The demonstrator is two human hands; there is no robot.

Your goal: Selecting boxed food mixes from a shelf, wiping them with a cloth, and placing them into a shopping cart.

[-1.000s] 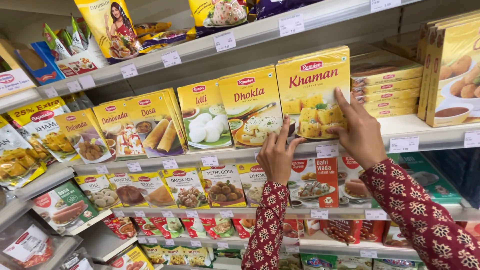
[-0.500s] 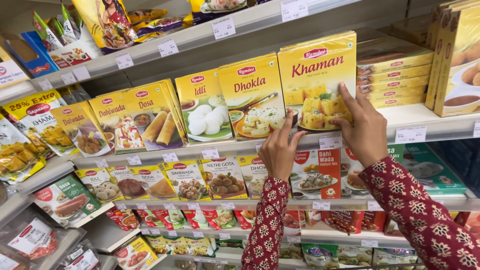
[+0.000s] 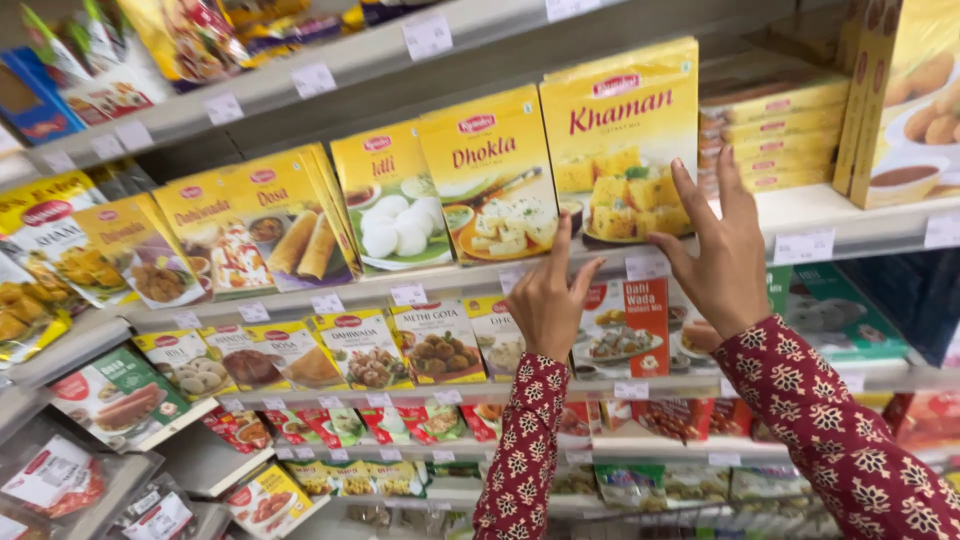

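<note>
The tall yellow box with cake cubes pictured on it (image 3: 620,140) is stood upright at the front edge of the white shelf (image 3: 800,215), and everything else is placed from it. Its lower right corner is met by the spread fingers of the right hand (image 3: 720,260), which is held wide open with the fingertips laid against the box face and nothing gripped. Its lower left corner is approached by the left hand (image 3: 548,300), loosely open, with two fingers raised to the shelf lip just below the box; whether those fingers actually touch the box cannot be told.

Since half a second ago, the box has been brought squarer to the front and slightly nearer the neighbouring yellow box with white squares on a plate (image 3: 490,175), which stands just left of it, and the hands have been shifted lower along its bottom edge. From this it is judged that the box is being straightened into line rather than taken off the shelf.

Further left a box showing white round cakes (image 3: 385,200) is seen, then leaning yellow packs with rolled crepes (image 3: 270,215). To the right of the box, flat yellow cartons (image 3: 775,135) are stacked. Below it, a red-and-white packet (image 3: 625,325) is displayed on the next shelf.
</note>
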